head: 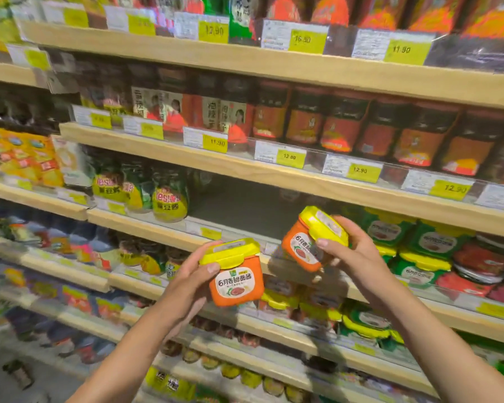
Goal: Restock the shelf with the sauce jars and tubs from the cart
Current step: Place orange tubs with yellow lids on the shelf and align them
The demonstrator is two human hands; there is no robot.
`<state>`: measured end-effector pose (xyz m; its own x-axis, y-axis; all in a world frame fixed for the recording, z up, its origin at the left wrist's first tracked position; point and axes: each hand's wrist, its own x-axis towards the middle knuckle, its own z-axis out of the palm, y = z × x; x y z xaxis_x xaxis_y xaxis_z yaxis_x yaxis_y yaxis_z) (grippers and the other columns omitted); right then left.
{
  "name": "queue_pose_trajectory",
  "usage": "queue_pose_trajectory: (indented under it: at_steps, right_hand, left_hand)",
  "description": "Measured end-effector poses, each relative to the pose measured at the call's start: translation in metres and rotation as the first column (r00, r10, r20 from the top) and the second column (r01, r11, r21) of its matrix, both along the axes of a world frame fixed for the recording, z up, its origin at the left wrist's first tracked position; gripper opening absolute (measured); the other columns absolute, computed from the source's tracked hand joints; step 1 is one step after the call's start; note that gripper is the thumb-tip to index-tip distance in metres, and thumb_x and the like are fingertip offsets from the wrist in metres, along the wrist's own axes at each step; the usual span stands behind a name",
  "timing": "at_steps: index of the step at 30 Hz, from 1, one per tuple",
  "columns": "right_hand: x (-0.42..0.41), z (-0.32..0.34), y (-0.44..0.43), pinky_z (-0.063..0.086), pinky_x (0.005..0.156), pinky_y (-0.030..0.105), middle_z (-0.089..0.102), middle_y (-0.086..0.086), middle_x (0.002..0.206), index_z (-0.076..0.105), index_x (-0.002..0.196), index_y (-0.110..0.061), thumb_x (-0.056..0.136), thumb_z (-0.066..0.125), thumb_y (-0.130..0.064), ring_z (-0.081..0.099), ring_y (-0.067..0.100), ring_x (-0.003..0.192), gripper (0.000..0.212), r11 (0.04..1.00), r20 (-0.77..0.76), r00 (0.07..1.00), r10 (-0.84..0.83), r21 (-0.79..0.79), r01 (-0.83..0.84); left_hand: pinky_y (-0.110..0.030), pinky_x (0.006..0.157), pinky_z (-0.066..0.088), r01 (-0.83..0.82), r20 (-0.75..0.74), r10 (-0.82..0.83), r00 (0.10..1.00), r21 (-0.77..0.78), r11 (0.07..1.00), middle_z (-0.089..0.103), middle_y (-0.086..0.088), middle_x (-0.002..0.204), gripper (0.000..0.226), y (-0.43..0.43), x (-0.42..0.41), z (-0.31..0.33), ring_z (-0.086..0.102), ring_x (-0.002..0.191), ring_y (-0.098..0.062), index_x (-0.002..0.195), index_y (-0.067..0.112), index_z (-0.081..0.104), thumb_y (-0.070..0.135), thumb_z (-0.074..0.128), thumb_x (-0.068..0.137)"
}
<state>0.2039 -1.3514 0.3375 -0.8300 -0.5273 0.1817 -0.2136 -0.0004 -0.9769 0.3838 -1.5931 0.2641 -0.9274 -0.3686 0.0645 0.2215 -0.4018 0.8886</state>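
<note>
Two orange tubs were held before the shelf gap (pixel 245 207). The upright tub (pixel 239 282) was clamped in the left hand (pixel 191 276) just below the gap, and the tilted tub (pixel 304 247) in the right hand (pixel 351 253) at its lower right. Three green jars (pixel 169 200) bounded the gap's left edge, and stacked green tubs (pixel 425 242) its right.

The left tub (pixel 236 274) sits upright in the left hand (pixel 192 274). To its right and a little higher, apart from it, the right tub (pixel 306 245) is tilted in the right hand (pixel 352 251). Both are in front of the shelf board (pixel 146 225). Behind them on that board is a gap, with jars (pixel 169 196) on its left and stacked tubs (pixel 419 242) on its right. A row of upper jars (pixel 341 120) stands on the board above.
</note>
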Motion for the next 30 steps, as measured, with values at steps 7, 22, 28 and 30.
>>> queue_pose_trajectory:
  at_steps: [7, 22, 28, 30]
  right_hand:
    - [-0.025, 0.016, -0.051, 0.045, 0.059, 0.029, 0.071, 0.006, 0.077, 0.068, 0.078, -0.009, 0.069, 0.086, -0.043, 0.066, 0.019, 0.069, 0.039, 0.92, -0.103, 0.974, -0.201, 0.322, 0.224]
    - [-0.048, -0.002, -0.095, 0.046, 0.078, 0.033, 0.066, 0.007, 0.109, 0.064, 0.104, -0.011, 0.095, 0.049, -0.058, 0.06, 0.025, 0.091, 0.051, 0.472, -0.434, 0.897, 0.081, 0.81, 0.349]
    - [-0.032, -0.013, -0.116, 0.047, 0.069, 0.035, 0.068, 0.003, 0.097, 0.049, 0.079, -0.026, 0.097, 0.035, -0.049, 0.064, 0.028, 0.089, 0.033, 0.483, -0.758, 0.599, 0.259, 0.639, 0.599]
    - [-0.037, -0.015, -0.118, 0.042, 0.07, 0.035, 0.065, 0.003, 0.1, 0.049, 0.079, -0.026, 0.097, 0.025, -0.055, 0.063, 0.028, 0.093, 0.042, 0.43, -0.714, 0.646, 0.271, 0.69, 0.582]
  left_hand:
    - [-0.06, 0.107, 0.041, 0.05, 0.006, -0.05, 0.999, -0.059, 0.997, 0.066, -0.012, 0.132, 0.096, -0.019, 0.004, -0.009, 0.062, 0.123, -0.035, 0.135, 0.027, 0.059, 0.053, 0.094, 0.05]
    - [-0.056, 0.098, 0.05, 0.043, 0.01, -0.043, 0.999, -0.066, 0.997, 0.065, -0.014, 0.133, 0.095, -0.039, 0.011, -0.024, 0.063, 0.121, -0.037, 0.137, 0.023, 0.056, 0.048, 0.095, 0.054]
    - [-0.035, 0.073, 0.061, 0.038, 0.01, -0.038, 0.999, -0.067, 0.997, 0.069, -0.01, 0.127, 0.1, -0.037, 0.0, -0.022, 0.069, 0.112, -0.029, 0.136, 0.022, 0.056, 0.049, 0.096, 0.049]
    - [-0.034, 0.071, 0.06, 0.044, 0.008, -0.043, 0.999, -0.078, 0.996, 0.068, -0.01, 0.128, 0.094, -0.036, -0.003, -0.021, 0.069, 0.11, -0.029, 0.137, 0.022, 0.055, 0.043, 0.094, 0.054]
